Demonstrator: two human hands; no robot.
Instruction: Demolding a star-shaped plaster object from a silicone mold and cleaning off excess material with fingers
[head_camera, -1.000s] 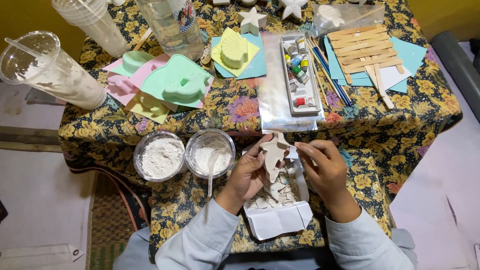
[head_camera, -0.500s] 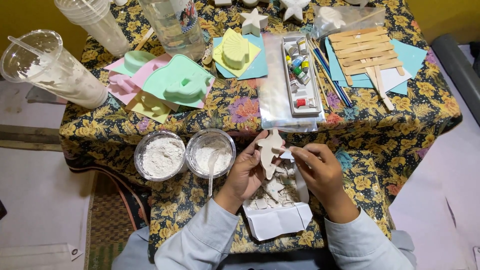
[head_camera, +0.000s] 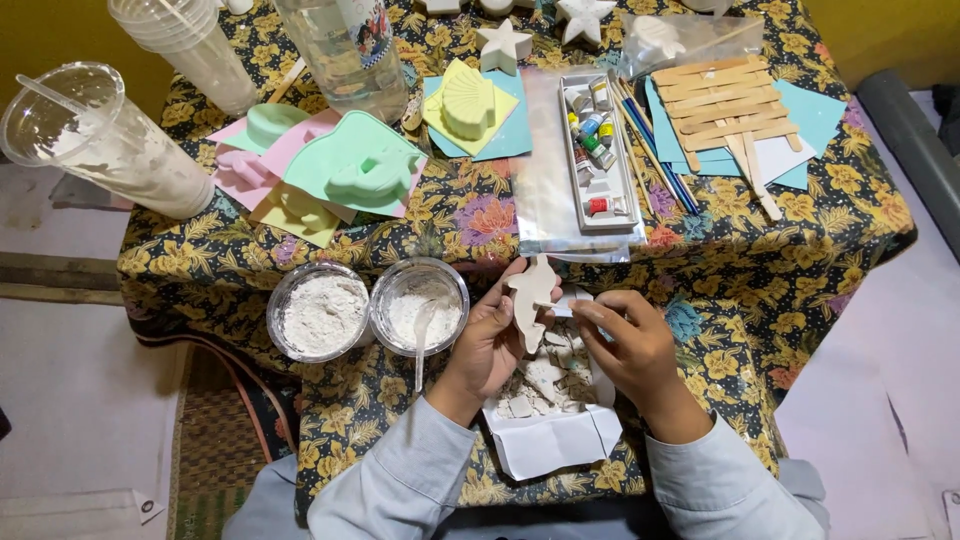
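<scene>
Two hands on one thin piece: the left hand (head_camera: 492, 345) grips a pale plaster figure (head_camera: 530, 298) between thumb and fingers, while the right hand (head_camera: 630, 345) pinches in at its edge, fingertips curled. The figure hangs just above a white paper sheet (head_camera: 555, 445) strewn with plaster chips (head_camera: 540, 380). Just to the left sit two clear bowls of white powder (head_camera: 322, 312). The figure's narrow neck looks fragile to me; too hard a squeeze could snap it.
</scene>
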